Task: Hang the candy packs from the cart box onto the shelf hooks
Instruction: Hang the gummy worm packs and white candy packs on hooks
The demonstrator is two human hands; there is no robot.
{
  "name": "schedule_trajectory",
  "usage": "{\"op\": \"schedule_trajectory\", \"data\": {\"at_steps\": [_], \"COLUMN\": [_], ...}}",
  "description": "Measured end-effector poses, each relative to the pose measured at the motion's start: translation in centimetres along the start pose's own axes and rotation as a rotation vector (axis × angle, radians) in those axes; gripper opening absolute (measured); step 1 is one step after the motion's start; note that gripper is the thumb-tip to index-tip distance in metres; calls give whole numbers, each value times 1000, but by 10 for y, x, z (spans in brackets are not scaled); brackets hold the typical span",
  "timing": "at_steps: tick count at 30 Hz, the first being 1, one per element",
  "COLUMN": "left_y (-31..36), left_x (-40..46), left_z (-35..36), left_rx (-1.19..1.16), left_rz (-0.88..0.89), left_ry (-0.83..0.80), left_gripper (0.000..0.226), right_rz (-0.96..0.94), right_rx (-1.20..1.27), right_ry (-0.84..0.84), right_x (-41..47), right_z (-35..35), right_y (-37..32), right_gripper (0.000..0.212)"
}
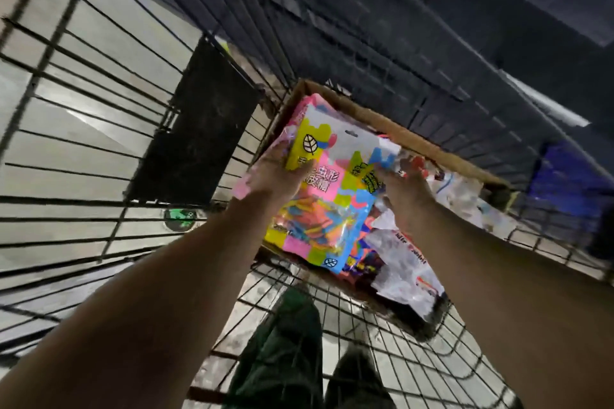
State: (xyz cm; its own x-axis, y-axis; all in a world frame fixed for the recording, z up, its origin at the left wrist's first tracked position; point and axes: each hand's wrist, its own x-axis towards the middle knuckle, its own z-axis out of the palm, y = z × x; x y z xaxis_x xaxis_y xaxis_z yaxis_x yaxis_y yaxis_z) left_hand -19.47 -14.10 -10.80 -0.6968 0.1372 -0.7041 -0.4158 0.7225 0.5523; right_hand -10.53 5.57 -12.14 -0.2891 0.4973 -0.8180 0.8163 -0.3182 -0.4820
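Observation:
A stack of colourful candy packs [327, 196], pink, yellow and blue with a leaf logo and a hang hole at the top, is lifted over the cardboard box [398, 133] in the wire cart. My left hand [277, 173] grips the stack's left edge. My right hand [403, 191] holds its right edge, fingers curled over the top. More packs [403, 262], white and clear, lie in the box below.
The wire cart [99, 129] surrounds the box, with a black panel [196, 136] on its left side. Dark shelving [432, 26] rises beyond the cart. My legs and shoes [299, 352] show through the cart's mesh floor.

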Motion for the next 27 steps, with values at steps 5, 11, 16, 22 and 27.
{"op": "schedule_trajectory", "data": {"at_steps": [5,11,16,22,27], "left_y": [17,35,78,148,228], "left_x": [0,-21,-57,-95,-192], "left_z": [-8,-24,-31,3,84], "left_rx": [-5,-261,-157,-127,-165], "left_rz": [3,-68,64,321,466], "left_ry": [-85,-25,-162,-316,-515], "left_gripper": [51,48,30,97,89], "right_rz": [87,66,-4,-217,-360], "right_rx": [137,150,273,455,629], "right_ry": [5,50,115,244,366], "right_x": [-4,-47,-91,-151,-213], "right_z": [6,-21,-65,-158,-283], "right_y": [-4,-3,-14,-26,10], "right_gripper": [67,72,38,37,26]}}
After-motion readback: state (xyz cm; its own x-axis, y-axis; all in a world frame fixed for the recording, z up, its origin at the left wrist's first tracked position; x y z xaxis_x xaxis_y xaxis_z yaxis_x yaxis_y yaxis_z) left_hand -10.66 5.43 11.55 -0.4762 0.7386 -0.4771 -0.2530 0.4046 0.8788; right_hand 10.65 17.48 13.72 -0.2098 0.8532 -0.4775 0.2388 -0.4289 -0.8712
